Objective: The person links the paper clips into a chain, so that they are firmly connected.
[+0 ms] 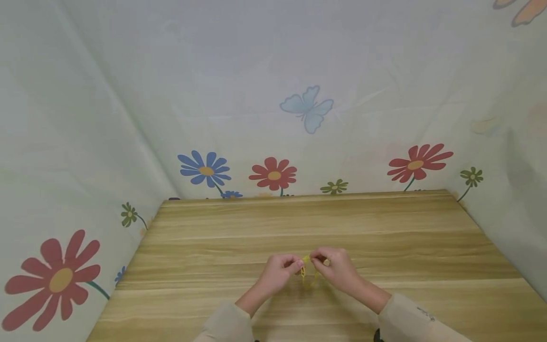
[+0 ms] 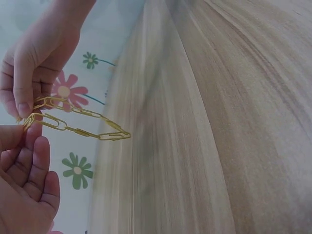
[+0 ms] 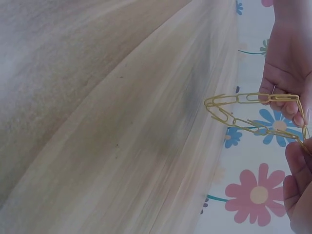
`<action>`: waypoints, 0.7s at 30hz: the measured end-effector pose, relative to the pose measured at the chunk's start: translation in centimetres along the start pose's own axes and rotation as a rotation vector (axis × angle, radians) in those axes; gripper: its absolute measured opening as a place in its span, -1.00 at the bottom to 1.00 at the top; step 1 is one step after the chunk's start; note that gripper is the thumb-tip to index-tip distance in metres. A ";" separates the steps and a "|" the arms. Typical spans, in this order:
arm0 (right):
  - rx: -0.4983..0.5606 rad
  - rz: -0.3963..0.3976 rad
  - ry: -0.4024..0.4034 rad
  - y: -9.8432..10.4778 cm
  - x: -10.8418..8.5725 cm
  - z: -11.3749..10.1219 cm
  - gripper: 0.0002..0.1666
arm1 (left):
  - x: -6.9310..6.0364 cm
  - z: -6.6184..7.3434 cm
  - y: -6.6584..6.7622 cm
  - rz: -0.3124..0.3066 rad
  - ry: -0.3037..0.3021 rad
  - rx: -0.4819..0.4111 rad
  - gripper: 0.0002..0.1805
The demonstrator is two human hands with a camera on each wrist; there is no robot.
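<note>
A chain of linked yellow paper clips (image 1: 303,271) hangs in a loop between the two hands, a little above the table. My left hand (image 1: 277,272) pinches one part of it between thumb and forefinger. Close beside it, my right hand (image 1: 339,270) pinches the other side with thumb and fingertips. In the left wrist view the paper clip chain (image 2: 114,137) droops away from both hands, its upper ends meeting at the fingertips. The right wrist view shows the same chain (image 3: 251,98); fingers partly hide where the clips join.
A wood-grain table (image 1: 205,251) spreads beneath the hands. Behind it and along its sides hangs a pale cloth (image 1: 239,71) printed with flowers and butterflies. Beige sleeves (image 1: 231,323) cover the forearms at the front edge of view.
</note>
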State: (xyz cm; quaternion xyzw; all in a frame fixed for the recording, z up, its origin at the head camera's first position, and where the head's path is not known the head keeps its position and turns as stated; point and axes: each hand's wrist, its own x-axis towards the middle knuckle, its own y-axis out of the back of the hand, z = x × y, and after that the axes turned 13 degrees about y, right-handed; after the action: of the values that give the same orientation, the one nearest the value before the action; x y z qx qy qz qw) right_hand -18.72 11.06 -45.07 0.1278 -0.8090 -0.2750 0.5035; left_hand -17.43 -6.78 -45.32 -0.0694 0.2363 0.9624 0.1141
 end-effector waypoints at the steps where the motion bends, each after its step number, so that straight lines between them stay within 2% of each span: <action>1: 0.003 -0.004 -0.023 0.0 0.0 0.0 -0.91 | 0.0 0.0 0.0 0.001 -0.001 -0.002 -0.75; 7: 0.023 -0.014 -0.164 0.3 -0.1 0.2 -0.94 | 0.0 -0.2 0.1 0.018 -0.003 -0.001 -0.75; 11: 0.071 -0.029 -0.219 0.8 -0.5 0.6 -0.98 | 0.0 -0.5 0.1 0.029 -0.007 0.016 -0.76; 14: 0.150 -0.084 -0.260 1.1 -0.7 0.8 -0.95 | -0.1 -0.6 0.0 0.007 0.004 0.023 -0.77; 19: 0.319 -0.162 -0.379 1.7 -1.2 1.2 -0.89 | -0.2 -0.9 -0.1 -0.063 0.047 0.020 -0.77; 21: 0.396 -0.186 -0.414 1.9 -1.4 1.3 -0.89 | -0.2 -1.0 -0.1 -0.095 0.037 0.024 -0.76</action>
State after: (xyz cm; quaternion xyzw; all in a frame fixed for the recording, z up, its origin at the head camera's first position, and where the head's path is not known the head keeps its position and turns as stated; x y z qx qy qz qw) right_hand -19.12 13.66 -45.45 0.2383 -0.9172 -0.1768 0.2658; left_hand -17.09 -7.16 -46.22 -0.0969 0.2464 0.9515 0.1563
